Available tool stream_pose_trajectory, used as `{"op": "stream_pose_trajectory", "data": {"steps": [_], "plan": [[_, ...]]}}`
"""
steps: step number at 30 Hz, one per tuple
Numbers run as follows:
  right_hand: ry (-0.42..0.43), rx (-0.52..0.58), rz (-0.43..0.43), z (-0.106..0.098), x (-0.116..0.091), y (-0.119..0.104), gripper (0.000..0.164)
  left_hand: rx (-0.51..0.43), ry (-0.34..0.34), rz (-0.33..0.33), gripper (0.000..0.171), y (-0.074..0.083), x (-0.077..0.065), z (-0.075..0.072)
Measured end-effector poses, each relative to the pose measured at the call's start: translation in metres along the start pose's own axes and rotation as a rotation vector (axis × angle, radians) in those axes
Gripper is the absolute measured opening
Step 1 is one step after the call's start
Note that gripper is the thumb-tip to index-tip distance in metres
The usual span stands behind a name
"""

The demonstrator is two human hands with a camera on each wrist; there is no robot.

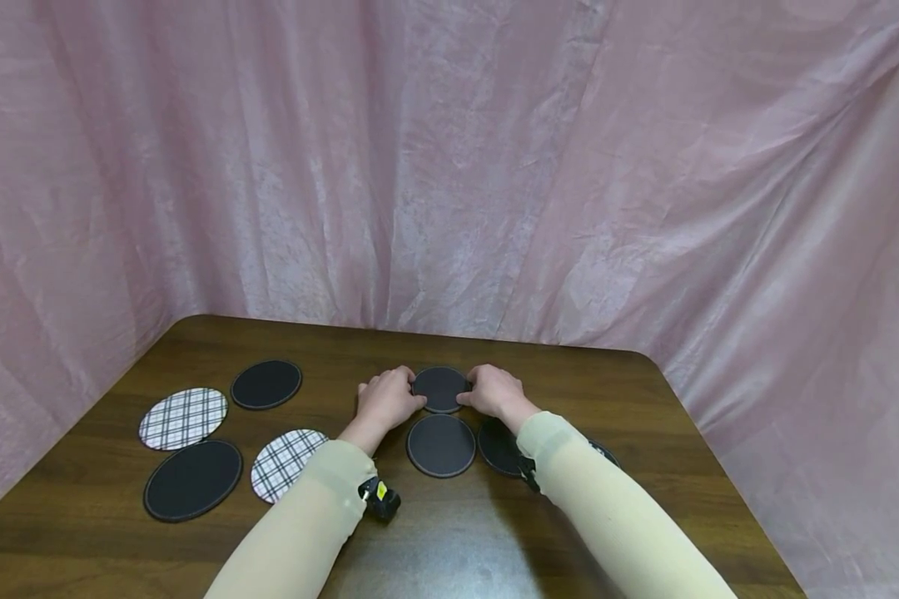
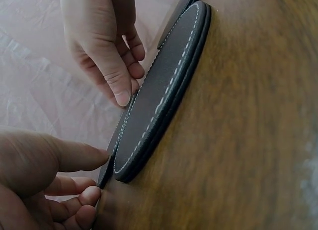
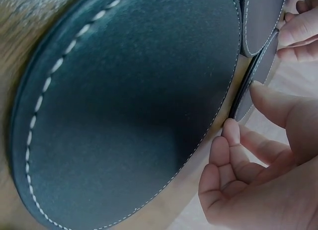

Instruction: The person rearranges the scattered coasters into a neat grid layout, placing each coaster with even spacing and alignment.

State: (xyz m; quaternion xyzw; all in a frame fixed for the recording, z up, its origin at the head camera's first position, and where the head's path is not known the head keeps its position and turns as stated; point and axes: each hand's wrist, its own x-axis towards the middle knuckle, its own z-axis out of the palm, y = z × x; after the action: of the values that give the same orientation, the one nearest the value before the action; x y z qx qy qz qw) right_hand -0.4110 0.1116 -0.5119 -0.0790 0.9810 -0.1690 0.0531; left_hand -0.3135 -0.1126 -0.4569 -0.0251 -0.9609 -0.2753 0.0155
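Note:
In the head view a round dark coaster [image 1: 440, 389] with a stitched rim lies toward the back of the table. My left hand [image 1: 388, 399] pinches its left edge, thumb on top and fingers at the rim. From the other side my right hand [image 1: 494, 389] holds the right edge in the same way. Just nearer, and close against it, lies another dark coaster [image 1: 440, 446]; the left wrist view shows layered edges on this coaster [image 2: 164, 91]. A third dark coaster [image 1: 500, 448] sits partly under my right forearm and fills much of the right wrist view.
On the left are two more dark coasters, one at the back [image 1: 265, 384] and one nearer [image 1: 193, 481]. Beside them lie a plaid coaster [image 1: 183, 418] and a second plaid coaster [image 1: 285, 462], partly behind my left sleeve. Another coaster [image 1: 604, 452] peeks out past my right sleeve. Pink curtains [image 1: 449, 166] hang behind.

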Motion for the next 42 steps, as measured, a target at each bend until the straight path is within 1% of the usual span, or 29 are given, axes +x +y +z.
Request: {"op": "stream_pose_trajectory", "data": {"steps": [5, 9, 12, 14, 15, 17, 18, 19, 21, 25, 27, 29, 34, 38, 42], "plan": [[0.008, 0.056, -0.025, -0.002, 0.001, 0.014, 0.052, -0.014, -0.005, 0.005, 0.044, 0.003, -0.001, 0.001], [0.044, 0.037, -0.049, -0.007, -0.002, 0.026, 0.045, -0.010, -0.001, 0.016, 0.046, 0.004, -0.002, 0.000], [0.058, 0.012, -0.069, -0.016, -0.013, 0.033, 0.045, -0.002, 0.002, 0.023, 0.047, 0.005, -0.004, -0.001], [0.038, 0.006, -0.068, -0.024, -0.022, 0.035, 0.047, 0.004, 0.003, 0.025, 0.047, 0.006, -0.005, -0.001], [0.042, -0.002, -0.075, -0.026, -0.025, 0.039, 0.048, 0.007, 0.005, 0.025, 0.046, 0.007, -0.005, -0.001], [0.047, -0.022, -0.079, -0.033, -0.036, 0.041, 0.049, 0.015, 0.009, 0.022, 0.045, 0.009, -0.006, -0.001], [0.066, -0.038, -0.083, -0.034, -0.040, 0.043, 0.047, 0.020, 0.009, 0.022, 0.045, 0.010, -0.006, -0.001], [0.053, -0.040, -0.076, -0.042, -0.050, 0.041, 0.048, 0.025, 0.011, 0.024, 0.045, 0.012, -0.006, -0.001], [0.069, -0.043, -0.075, -0.057, -0.071, 0.035, 0.045, 0.032, 0.011, 0.031, 0.046, 0.016, -0.007, 0.000], [0.035, -0.010, -0.047, -0.096, -0.122, 0.015, 0.043, 0.035, 0.007, 0.047, 0.047, 0.025, -0.009, 0.000], [0.041, -0.021, -0.048, -0.105, -0.135, 0.017, 0.043, 0.037, 0.004, 0.054, 0.046, 0.029, -0.012, -0.002], [0.048, -0.042, -0.047, -0.112, -0.145, 0.022, 0.044, 0.041, 0.009, 0.068, 0.045, 0.034, -0.015, -0.004], [0.057, -0.072, -0.034, -0.123, -0.160, 0.041, 0.043, 0.047, 0.013, 0.107, 0.043, 0.047, -0.023, -0.005], [0.033, -0.086, -0.024, -0.130, -0.170, 0.055, 0.044, 0.055, 0.004, 0.137, 0.043, 0.057, -0.031, -0.003], [0.001, -0.097, -0.005, -0.137, -0.180, 0.066, 0.048, 0.084, -0.004, 0.203, 0.044, 0.070, -0.042, 0.000]]}}
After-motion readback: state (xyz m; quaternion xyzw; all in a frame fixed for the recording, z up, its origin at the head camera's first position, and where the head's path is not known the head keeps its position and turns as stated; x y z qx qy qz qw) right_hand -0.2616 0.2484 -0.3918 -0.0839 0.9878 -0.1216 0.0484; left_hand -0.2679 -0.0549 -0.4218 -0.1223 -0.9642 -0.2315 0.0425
